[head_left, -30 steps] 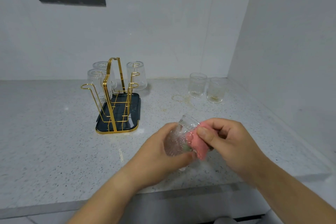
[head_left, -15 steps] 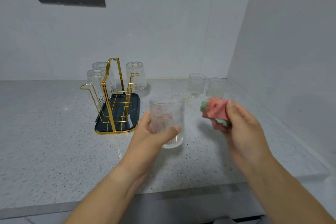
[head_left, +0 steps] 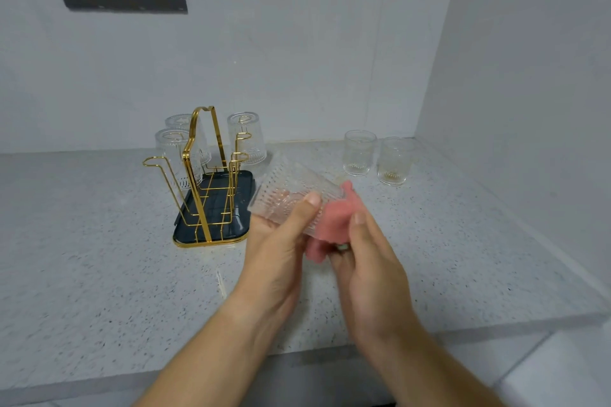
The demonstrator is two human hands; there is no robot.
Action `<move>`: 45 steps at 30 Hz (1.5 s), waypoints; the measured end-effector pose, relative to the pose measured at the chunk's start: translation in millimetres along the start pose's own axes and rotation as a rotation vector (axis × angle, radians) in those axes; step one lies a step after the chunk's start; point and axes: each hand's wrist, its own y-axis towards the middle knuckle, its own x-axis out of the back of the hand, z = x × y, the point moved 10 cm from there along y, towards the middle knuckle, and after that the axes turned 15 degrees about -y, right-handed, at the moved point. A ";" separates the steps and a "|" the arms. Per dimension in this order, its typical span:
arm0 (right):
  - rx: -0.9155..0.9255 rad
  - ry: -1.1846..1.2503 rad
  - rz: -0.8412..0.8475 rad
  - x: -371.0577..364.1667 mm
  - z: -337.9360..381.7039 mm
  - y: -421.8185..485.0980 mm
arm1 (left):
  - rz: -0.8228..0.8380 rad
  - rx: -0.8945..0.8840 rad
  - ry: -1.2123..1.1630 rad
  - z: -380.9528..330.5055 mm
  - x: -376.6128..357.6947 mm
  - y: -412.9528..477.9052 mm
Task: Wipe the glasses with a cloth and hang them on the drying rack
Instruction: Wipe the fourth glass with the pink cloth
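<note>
1. Glass (head_left: 294,195) tilted in mid-air above the worktop (head_left: 99,258), just right of the drying rack (head_left: 205,175).
2. Gripped round its ribbed wall by the left hand (head_left: 277,254), thumb on top.
3. Pink cloth (head_left: 334,218) bunched in the right hand (head_left: 370,264), pressed against the glass.
4. Probably light, rigid, breakable, slippery if damp; best held round the wall, not by the rim alone.

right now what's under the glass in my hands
The pink cloth, held there by the right hand, and the left hand gripping the glass. How far the cloth wraps beneath is covered.
</note>
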 end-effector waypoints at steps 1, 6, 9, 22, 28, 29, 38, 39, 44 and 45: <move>-0.031 0.048 0.004 0.3 0.2 6.2 | 0.019 -0.001 0.013 3.4 -2.8 -3.0; -0.204 0.293 0.110 -14.8 -17.8 8.2 | 0.017 0.018 0.053 9.8 -8.0 -10.5; -0.295 0.328 0.129 -22.1 -38.5 -6.5 | -0.028 0.063 0.068 12.3 0.1 -7.3; -0.271 0.318 0.168 -6.0 -24.7 4.3 | -0.041 0.039 0.204 20.7 7.5 -13.4; -0.253 0.162 0.073 16.7 -31.1 -0.7 | 0.006 0.020 0.302 15.5 3.2 -14.7; -0.241 0.104 0.040 23.9 -26.5 1.0 | 0.006 -0.019 0.352 12.6 4.8 -14.7; 0.129 -0.868 -0.052 84.1 31.3 25.4 | -0.049 0.008 0.502 11.0 30.9 -9.5; 0.161 -1.001 -0.021 86.9 30.6 30.3 | -0.052 0.020 0.515 12.2 33.5 -8.0; 0.182 -1.482 0.311 89.4 -14.9 39.9 | -0.070 0.059 0.533 17.9 36.6 -4.7; 0.152 -1.533 0.380 89.3 -28.1 37.4 | -0.073 0.065 0.531 18.8 37.5 -4.6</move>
